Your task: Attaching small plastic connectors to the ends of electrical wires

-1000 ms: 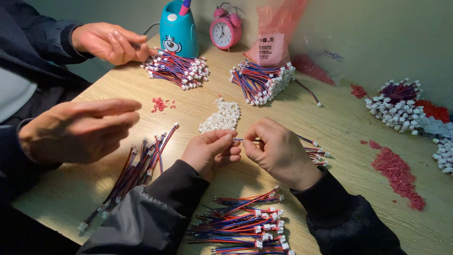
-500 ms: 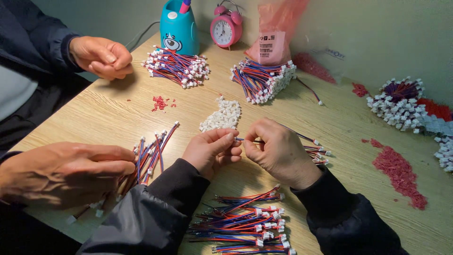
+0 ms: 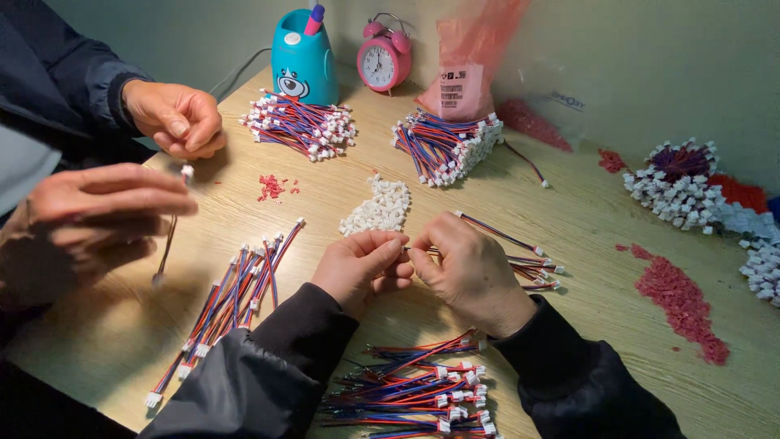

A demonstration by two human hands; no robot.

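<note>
Pinching wire (image 3: 406, 249) between both hands' fingertips (image 3: 396, 248)

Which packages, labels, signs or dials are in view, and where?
Pink plastic bag: back of table against wall, upright, translucent.
White label: rectangular, on the bag's front, dark print.
Pink alarm clock: left of bag, round white dial.
No screens or signs.
</note>
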